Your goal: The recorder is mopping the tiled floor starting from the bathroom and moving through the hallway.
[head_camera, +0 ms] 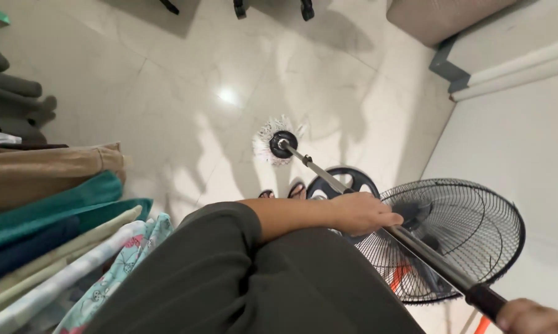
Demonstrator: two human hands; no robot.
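1. I am mopping: my left hand (360, 213) is wrapped around the middle of the mop handle (378, 213), fingers closed on the metal shaft.
2. My right hand (531, 316) sits at the lower right edge of the view, at the black grip end of the handle. It seems closed on the grip, but only its top shows, so I cannot tell for sure.
3. The mop head (277, 141), a round black hub with white strands, lies flat on the pale marble floor (186, 74), just ahead of my sandalled feet (283, 192).
4. I judge the stroke to be at its far reach. The next move calls for a firm two-handed hold and a pull or sweep that keeps the strands pressed to the floor.
5. The black pedestal fan (470, 235) stands right beside the handle, its grille under my left hand and its round base near my feet, so the shaft needs to clear it.
6. Folded clothes (50, 204) in tan, teal, navy and a printed pattern hang at my left.
7. I see no packages, labels or signs here.
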